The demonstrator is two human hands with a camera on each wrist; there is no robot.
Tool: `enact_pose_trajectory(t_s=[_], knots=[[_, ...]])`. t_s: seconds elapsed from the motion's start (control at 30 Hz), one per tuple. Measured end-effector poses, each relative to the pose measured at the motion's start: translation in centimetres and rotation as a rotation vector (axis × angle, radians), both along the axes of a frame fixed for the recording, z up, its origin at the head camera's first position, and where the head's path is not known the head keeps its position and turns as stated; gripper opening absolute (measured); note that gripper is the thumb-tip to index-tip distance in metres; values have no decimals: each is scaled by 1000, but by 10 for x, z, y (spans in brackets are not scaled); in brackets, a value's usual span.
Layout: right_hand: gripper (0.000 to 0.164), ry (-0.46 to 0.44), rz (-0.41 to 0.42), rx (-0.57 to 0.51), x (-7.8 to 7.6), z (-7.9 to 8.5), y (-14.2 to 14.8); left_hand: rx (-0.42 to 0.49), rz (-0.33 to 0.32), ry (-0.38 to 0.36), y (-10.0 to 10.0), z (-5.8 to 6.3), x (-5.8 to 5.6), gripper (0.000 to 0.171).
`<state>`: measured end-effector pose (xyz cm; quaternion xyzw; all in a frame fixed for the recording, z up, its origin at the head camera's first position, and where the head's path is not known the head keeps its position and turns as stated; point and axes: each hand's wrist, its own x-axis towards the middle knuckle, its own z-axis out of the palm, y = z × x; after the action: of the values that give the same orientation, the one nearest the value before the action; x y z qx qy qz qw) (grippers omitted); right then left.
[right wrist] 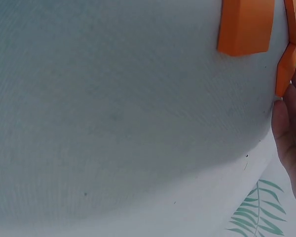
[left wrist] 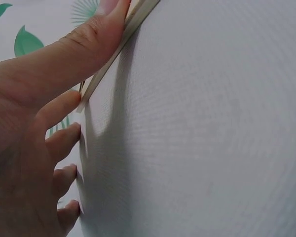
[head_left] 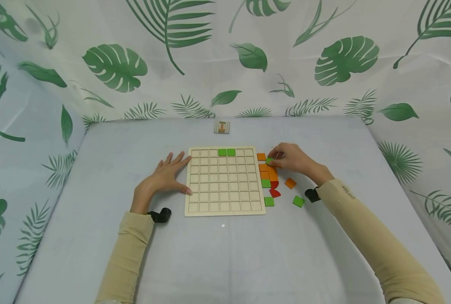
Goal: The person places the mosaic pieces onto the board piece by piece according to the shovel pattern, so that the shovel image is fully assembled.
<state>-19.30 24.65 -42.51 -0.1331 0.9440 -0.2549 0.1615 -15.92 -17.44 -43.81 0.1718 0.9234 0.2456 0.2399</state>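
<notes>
A pale wooden grid board [head_left: 225,177] lies on the table, with two green tiles [head_left: 226,152] side by side in its top row. My left hand [head_left: 166,175] has its fingers spread at the board's left edge; thumb and index finger touch that edge, and the thumb shows against it in the left wrist view. Beyond the board's right edge, my right hand [head_left: 292,158] pinches a green square tile [head_left: 269,161] between thumb and fingers. Just below this hand, orange tiles [head_left: 272,173] sit in a cluster, partly overlapping. An orange piece [right wrist: 246,27] also shows in the right wrist view.
Several loose pieces lie right of the board: a red piece [head_left: 275,193], a green tile [head_left: 298,201], another green tile [head_left: 269,201] and an orange tile [head_left: 290,183]. Behind the board is a small card [head_left: 221,127] with a grid picture. A leaf-patterned cloth hangs at the back.
</notes>
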Motion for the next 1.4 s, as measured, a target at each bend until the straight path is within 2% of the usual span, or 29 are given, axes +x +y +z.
enact_pose_trajectory(t_s=[0.37,0.67,0.97,1.1,1.4], knots=[[26,-16,-26,-29,-2,-4,-2,12,3,-1,-1,0,1,118],[25,61,-20,-21,-2,-5,-3,11,0,6,-1,1,0,118],[21,93,-50,-100,-5,-4,-2,16,8,4,-3,-1,1,118],[20,77,-58,-122,-6,-4,-5,13,8,5,-3,-1,1,118],[31,-34,-108,-182,-7,-3,-17,10,0,10,-2,0,0,118]])
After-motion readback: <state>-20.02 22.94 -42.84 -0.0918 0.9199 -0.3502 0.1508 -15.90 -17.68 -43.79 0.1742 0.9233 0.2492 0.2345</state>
